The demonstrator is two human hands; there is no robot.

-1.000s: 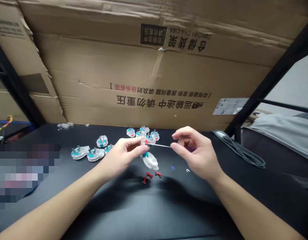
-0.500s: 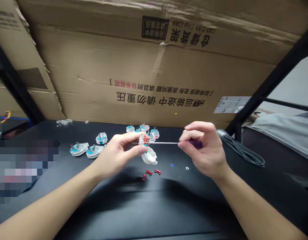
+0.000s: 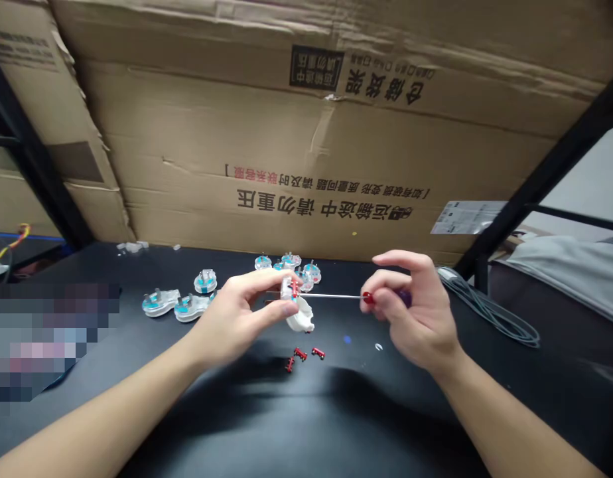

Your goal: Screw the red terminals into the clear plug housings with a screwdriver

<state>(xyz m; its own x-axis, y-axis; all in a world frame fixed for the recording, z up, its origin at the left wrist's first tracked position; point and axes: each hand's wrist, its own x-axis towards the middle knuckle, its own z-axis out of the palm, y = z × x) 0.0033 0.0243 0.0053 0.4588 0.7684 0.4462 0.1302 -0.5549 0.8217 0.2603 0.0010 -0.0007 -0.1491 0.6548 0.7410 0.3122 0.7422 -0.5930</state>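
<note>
My left hand [image 3: 239,320] grips a clear plastic plug body [image 3: 289,289] with a red part in it. A white plug cover [image 3: 301,318] hangs below my fingers. My right hand [image 3: 410,309] pinches a screwdriver [image 3: 336,296] with a red collar and dark purple handle, partly hidden by my fingers. Its thin steel shaft runs level to the red part of the plug. Several small red metal pieces [image 3: 300,354] lie on the table below. Assembled plugs with teal parts [image 3: 160,303] stand in a group to the left and behind.
A black tabletop [image 3: 386,411] carries a tiny blue piece [image 3: 347,339], a small white ring [image 3: 379,346] and a coiled grey cable [image 3: 490,309]. A large cardboard box [image 3: 311,146] stands behind it, between black shelf uprights [image 3: 535,189]. A pixelated patch [image 3: 48,338] covers the left.
My right hand has moved right, showing the screwdriver's red collar. The plug has turned in my left hand, and the white cover now sits closer beneath it. The view has shifted slightly.
</note>
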